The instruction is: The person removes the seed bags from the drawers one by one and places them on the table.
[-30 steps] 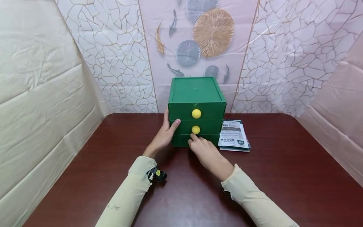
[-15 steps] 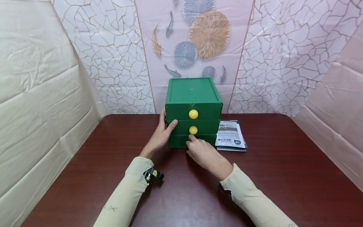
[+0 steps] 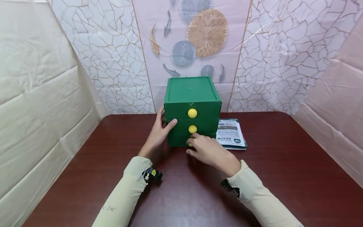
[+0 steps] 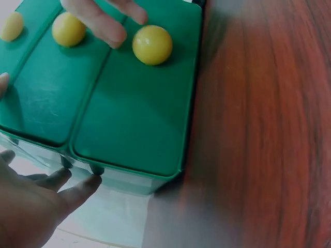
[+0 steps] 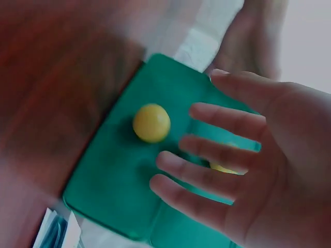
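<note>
A green three-drawer cabinet [image 3: 190, 90] stands near the back of the table, its drawers shut. Round yellow knobs mark the drawer fronts: a top knob [image 3: 192, 113], a middle knob [image 3: 192, 129] and a bottom knob [image 5: 151, 123]. My left hand [image 3: 157, 132] rests on the cabinet's left corner, thumb on the front, the other fingers along the side. Close in front of the bottom drawer is my right hand [image 3: 208, 149]. Its fingers are spread and fairly straight in the right wrist view, apart from the bottom knob. That hand partly hides the bottom knob in the head view.
Flat printed packets [image 3: 231, 134] lie on the table at the cabinet's right side. The dark red-brown table [image 3: 175, 201] runs back to a patterned cloth wall [image 3: 119, 63]. Pale cloth hangs at both sides.
My right hand has loosened from the bottom knob, its fingers spreading, and part of the knob now shows. My left hand stays on the cabinet. The head view has shifted slightly.
</note>
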A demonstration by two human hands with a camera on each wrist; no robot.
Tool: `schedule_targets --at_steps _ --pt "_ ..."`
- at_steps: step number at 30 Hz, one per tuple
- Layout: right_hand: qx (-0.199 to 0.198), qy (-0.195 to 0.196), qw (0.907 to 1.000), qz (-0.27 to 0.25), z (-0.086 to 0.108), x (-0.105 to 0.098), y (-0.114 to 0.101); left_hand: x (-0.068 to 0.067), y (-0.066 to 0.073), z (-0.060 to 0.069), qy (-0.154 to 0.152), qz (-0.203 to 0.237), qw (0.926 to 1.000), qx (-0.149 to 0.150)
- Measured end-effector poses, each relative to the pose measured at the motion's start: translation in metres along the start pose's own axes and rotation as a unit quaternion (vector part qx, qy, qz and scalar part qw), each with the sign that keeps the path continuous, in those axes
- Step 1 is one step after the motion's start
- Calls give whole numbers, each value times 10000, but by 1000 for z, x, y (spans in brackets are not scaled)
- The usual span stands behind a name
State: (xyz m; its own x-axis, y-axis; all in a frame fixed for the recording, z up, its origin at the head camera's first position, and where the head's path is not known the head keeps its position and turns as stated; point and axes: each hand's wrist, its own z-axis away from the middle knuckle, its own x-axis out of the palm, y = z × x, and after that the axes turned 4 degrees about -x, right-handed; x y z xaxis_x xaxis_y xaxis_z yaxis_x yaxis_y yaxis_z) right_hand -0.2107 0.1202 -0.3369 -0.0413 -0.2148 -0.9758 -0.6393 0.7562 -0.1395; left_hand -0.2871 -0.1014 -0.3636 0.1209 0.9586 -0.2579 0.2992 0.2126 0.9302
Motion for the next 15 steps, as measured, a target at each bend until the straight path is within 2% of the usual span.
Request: schedule_targets --at_steps 4,8,10,15 --pt "98 256 9995 -164 6 -18 7 -5 6 1 39 -145 9999 83" --pt "260 347 9989 -198 18 -34 19 -13 7 4 63 -877 9961 33" --pt "408 384 9982 -227 26 -41 27 -17 7 6 41 -1396 9902 -28" --pt "847 435 9949 -326 40 -57 54 -30 10 9 -67 -2520 9677 30"
